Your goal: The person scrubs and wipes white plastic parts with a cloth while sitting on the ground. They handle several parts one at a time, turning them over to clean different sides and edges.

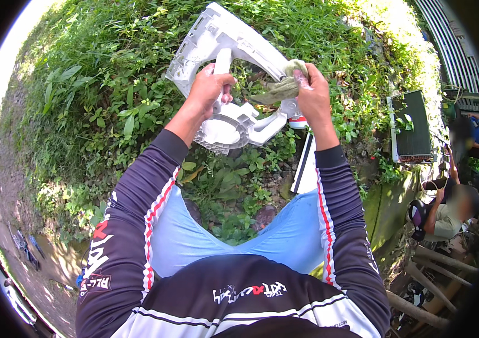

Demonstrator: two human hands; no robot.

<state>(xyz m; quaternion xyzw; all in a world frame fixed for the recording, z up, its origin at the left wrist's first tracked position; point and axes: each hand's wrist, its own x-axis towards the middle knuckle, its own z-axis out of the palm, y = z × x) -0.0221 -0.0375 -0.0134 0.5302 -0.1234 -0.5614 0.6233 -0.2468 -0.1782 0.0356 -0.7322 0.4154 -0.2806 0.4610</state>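
Observation:
A white moulded plastic housing [236, 31] with a ribbed round part at its lower end is held up in front of me, over green plants. My left hand [210, 90] is closed around a narrow bar on its left side. On the opposite side, my right hand [312, 96] pinches a crumpled, pale green cloth [284, 89] against the housing's edge. White smears, perhaps suds, show on the fingers of my right hand. Part of the housing's right side is hidden behind the cloth and hand.
Low leafy plants [121, 107] cover the ground ahead. A white and black strip-like object [306, 169] lies by my right knee. To the right stands a dark finned panel [413, 127]. A person [448, 219] is farther right, above several wooden poles [419, 310].

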